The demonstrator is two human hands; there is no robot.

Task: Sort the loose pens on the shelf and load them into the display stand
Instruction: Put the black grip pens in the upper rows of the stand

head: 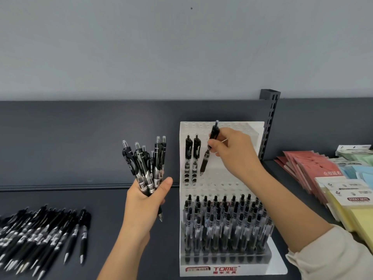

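One stand, two upper-row pens (upright), one tilted pen

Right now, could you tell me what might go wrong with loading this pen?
The pen in the right hand is tilted over the upper holes of the display stand; it could miss or knock the two standing pens beside it. The left hand grips a splayed bundle; one might slip out.

I saw the stand was white, dotted with rows of round holes, its front lettering red. The racked pens were black over clear barrels, like the bundle just left of the stand and the pen at its upper tier. Further left, the loose pens were black, silver-tipped. The shelf was dark grey. Right of the stand, packets were red and pads yellow.
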